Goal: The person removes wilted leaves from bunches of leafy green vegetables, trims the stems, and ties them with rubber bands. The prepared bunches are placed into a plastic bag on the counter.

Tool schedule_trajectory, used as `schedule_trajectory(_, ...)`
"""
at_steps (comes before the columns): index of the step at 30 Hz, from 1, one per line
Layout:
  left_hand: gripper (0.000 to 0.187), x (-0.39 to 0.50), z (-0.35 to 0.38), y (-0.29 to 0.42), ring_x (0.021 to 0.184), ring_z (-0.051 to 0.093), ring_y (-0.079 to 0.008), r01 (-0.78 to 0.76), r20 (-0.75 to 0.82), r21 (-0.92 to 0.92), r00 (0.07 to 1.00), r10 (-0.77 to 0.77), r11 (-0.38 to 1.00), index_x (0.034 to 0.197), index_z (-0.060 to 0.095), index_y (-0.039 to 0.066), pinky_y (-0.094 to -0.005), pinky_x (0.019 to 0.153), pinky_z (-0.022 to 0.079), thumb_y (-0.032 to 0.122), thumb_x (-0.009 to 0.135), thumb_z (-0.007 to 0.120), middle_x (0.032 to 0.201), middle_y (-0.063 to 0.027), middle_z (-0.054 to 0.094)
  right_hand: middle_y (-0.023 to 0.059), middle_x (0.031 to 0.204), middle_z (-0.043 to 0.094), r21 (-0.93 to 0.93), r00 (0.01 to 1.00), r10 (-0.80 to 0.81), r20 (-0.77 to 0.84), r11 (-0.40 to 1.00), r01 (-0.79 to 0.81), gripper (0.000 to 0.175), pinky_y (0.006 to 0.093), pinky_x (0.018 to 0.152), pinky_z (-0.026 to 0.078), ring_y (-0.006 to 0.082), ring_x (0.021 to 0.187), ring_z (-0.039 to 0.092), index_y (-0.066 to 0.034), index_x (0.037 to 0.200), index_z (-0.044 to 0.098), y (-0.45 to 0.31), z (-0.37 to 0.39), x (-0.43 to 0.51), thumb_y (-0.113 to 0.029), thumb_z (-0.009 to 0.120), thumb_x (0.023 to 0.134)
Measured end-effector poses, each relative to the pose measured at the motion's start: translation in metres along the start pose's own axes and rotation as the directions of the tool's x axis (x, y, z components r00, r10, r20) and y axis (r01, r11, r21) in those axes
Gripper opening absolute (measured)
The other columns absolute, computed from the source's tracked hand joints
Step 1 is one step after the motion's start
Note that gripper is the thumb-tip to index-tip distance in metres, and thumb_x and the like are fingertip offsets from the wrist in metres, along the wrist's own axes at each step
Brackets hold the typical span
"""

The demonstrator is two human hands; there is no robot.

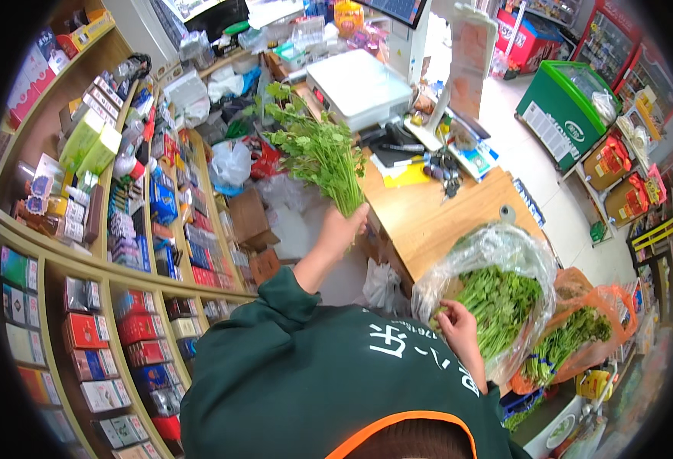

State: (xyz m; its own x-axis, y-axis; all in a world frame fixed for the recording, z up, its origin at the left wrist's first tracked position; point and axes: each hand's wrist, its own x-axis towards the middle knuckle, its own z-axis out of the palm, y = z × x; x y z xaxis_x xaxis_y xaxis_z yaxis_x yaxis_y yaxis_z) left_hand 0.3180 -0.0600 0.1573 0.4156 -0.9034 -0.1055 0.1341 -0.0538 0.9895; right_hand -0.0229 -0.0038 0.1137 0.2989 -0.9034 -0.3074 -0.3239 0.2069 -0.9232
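My left hand [342, 225] is closed around the stems of a bunch of leafy green herbs [328, 152] that look like coriander. The bunch is held up beside the counter's left edge, its leaves pointing away from me. My right hand [461, 328] is at the near left rim of a clear plastic bag [428, 290], its fingertips by the rim; whether they pinch anything is unclear. More of the same kind of greens [500, 304] fill that bag, which stands open on the counter's near end. To its right, an orange plastic bag [614, 295] holds bundled greens [571, 338] with blue ties.
On the wooden counter [428, 224] are a white-topped scale [359, 83], keys [448, 178] and a yellow paper [408, 175]. Shelves of boxed goods [87, 330] line my left. A cardboard box [250, 218] lies between shelves and counter. A green chest freezer [566, 115] stands beyond, right.
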Motion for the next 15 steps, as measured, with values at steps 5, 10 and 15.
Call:
schedule_trajectory(5, 0.019, 0.129, -0.018, 0.044, 0.056, 0.057, -0.0124, -0.194, -0.152, 0.082, 0.967, 0.205, 0.978, 0.092, 0.061, 0.001, -0.0288, 0.053, 0.048, 0.018, 0.092, 0.067, 0.069, -0.0027, 0.061, 0.0054, 0.085, 0.068, 0.072, 0.996, 0.060, -0.062, 0.996, -0.055, 0.032, 0.0235, 0.065, 0.052, 0.0096, 0.072, 0.063, 0.0029, 0.120, 0.060, 0.003, -0.003, 0.015, -0.004, 0.066, 0.090)
schedule_trajectory(10, 0.030, 0.296, -0.041, 0.071, 0.067, 0.067, -0.0296, -0.279, -0.229, 0.433, 0.886, 0.404, 0.857, 0.092, 0.064, 0.000, -0.0415, 0.063, 0.052, 0.028, 0.087, 0.070, 0.072, -0.0147, 0.067, 0.0060, 0.082, 0.068, 0.122, 0.971, 0.097, -0.220, 0.990, -0.071, 0.027, 0.0238, 0.062, 0.052, 0.0105, 0.070, 0.064, 0.0037, 0.115, 0.060, -0.011, 0.014, 0.056, -0.004, 0.066, 0.090)
schedule_trajectory(15, 0.038, 0.437, -0.036, 0.046, 0.084, 0.067, -0.0370, -0.097, -0.224, 0.495, 0.946, 0.235, 0.864, 0.096, 0.067, 0.002, -0.0463, 0.073, 0.052, 0.038, 0.083, 0.070, 0.087, -0.0198, 0.069, 0.0084, 0.080, 0.070, 0.041, 0.919, 0.258, -0.298, 0.965, -0.258, 0.019, 0.0242, 0.059, 0.050, 0.0107, 0.063, 0.063, 0.0051, 0.102, 0.066, -0.047, 0.050, 0.106, -0.008, 0.068, 0.088)
